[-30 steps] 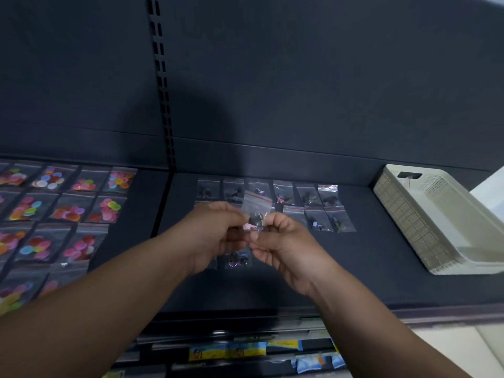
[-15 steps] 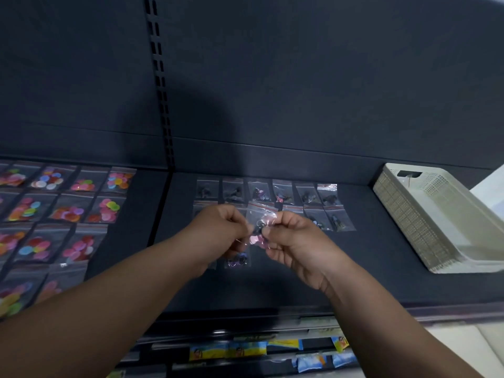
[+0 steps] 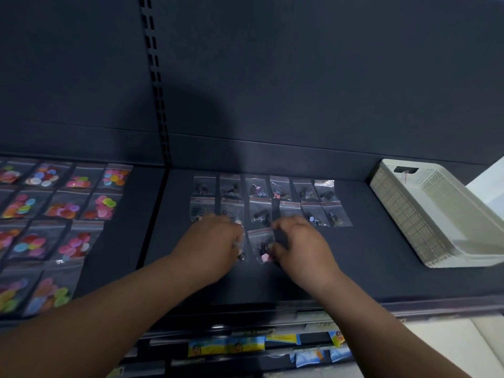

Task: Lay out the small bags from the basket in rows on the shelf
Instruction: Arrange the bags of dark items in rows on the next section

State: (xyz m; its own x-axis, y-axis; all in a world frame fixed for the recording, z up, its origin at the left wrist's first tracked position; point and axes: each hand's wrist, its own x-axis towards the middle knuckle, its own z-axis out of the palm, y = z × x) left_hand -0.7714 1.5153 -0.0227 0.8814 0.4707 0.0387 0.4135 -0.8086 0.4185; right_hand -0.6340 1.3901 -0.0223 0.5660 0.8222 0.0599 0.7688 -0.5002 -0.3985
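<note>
i see clear small bags (image 3: 283, 188) of dark pieces lying flat on the dark shelf (image 3: 368, 268): six in the far row, six in the next. one more bag (image 3: 263, 245) lies nearer, mid-shelf. the pale perforated basket (image 3: 409, 214) stands at right.

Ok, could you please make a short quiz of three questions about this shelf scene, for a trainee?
1. True or false: the basket stands to the right of the dark small bags.
2. The bag between the left hand and the right hand lies in: A) the back row, B) the second row, C) a third row in front of both.
3. How many dark bags lie in the back row?
Key: 1 true; 2 C; 3 six.
</note>
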